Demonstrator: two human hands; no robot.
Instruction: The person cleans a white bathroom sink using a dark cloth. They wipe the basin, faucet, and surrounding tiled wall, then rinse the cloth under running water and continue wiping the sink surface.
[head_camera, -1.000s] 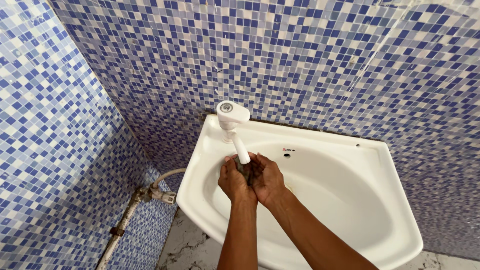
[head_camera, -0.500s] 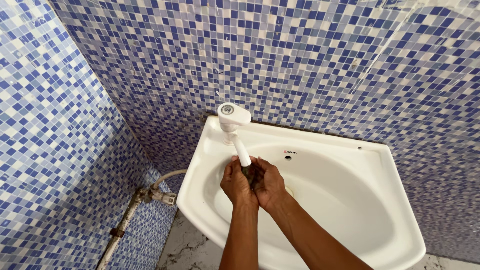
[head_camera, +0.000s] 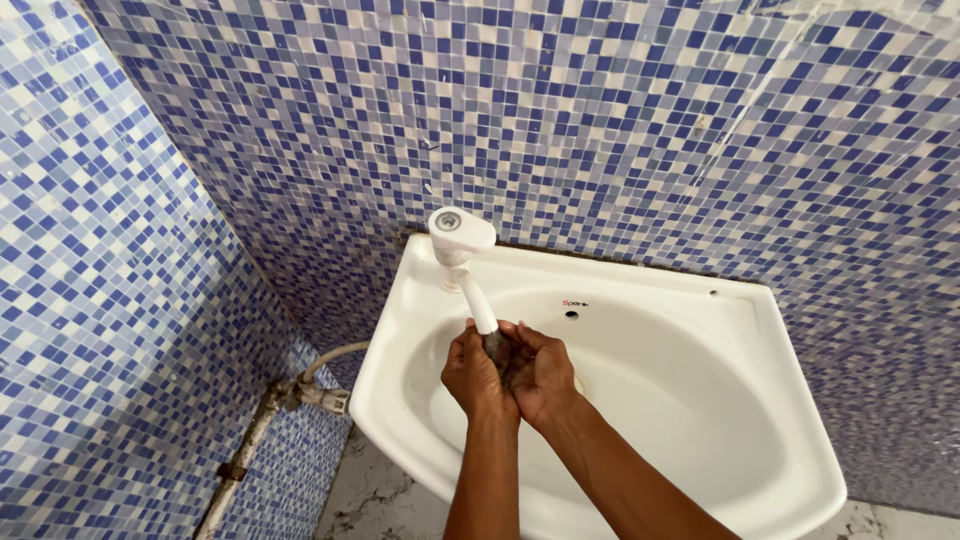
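Head view, looking down into the corner of a room tiled in small blue, dark blue and white mosaic squares. A white corner washbasin (head_camera: 700, 420) is fixed where the two tiled walls meet. At its back left edge stands a white plastic tap (head_camera: 462, 255) with a round grey cap on top; its spout slants down and forward over the bowl.

Two bare forearms rise from the bottom edge of the picture and meet over the left half of the bowl, straight under the end of the spout. The left hand (head_camera: 474, 372) is on the left, its back turned toward the camera, fingers pointing up and curled inward. The right hand (head_camera: 540, 372) is just beside it, angled in from the right, fingers bent toward the left hand. The two hands are pressed together, palms facing each other, cupped around a small dark thing (head_camera: 494, 346) right at the tip of the spout. Whether that dark thing belongs to the tap or is held loose cannot be told, and no running water can be made out.

Below the basin on the left, a grey pipe (head_camera: 250, 445) climbs the wall to a small valve, and a pale hose curves up behind the bowl. The floor beneath looks like pale marble.
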